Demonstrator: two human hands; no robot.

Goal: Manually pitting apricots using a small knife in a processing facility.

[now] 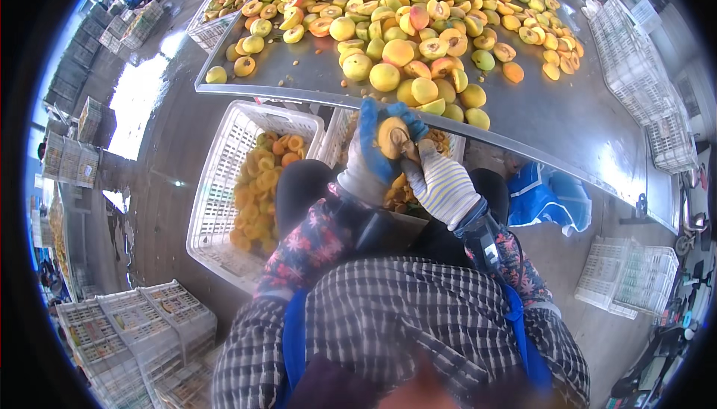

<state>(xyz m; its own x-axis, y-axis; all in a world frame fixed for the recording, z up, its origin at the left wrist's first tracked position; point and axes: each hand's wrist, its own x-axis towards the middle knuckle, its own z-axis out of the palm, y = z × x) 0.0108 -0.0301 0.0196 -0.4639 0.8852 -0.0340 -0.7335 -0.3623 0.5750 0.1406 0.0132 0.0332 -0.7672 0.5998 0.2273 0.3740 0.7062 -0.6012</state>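
My left hand [367, 154], in a blue-coated white glove, grips a yellow peach half [390, 133] just below the table's near edge. My right hand [445, 182], in a striped white glove with dark fingertips, is closed around a small pitting tool [411, 151], mostly hidden by the fingers. The tool's tip meets the peach. Beyond my hands, a heap of whole and halved yellow peaches [397, 53] covers much of the metal table [538, 112]. Beneath my hands, a crate holds peach scraps [399, 199].
To my left stands a white plastic crate [215, 207] with pitted peach halves [255, 201] in it. Stacked crates [134, 330] are behind it at lower left. A blue bag [549, 199] lies under the table at right, near another white crate [627, 277]. More crates [633, 67] line the table's right side.
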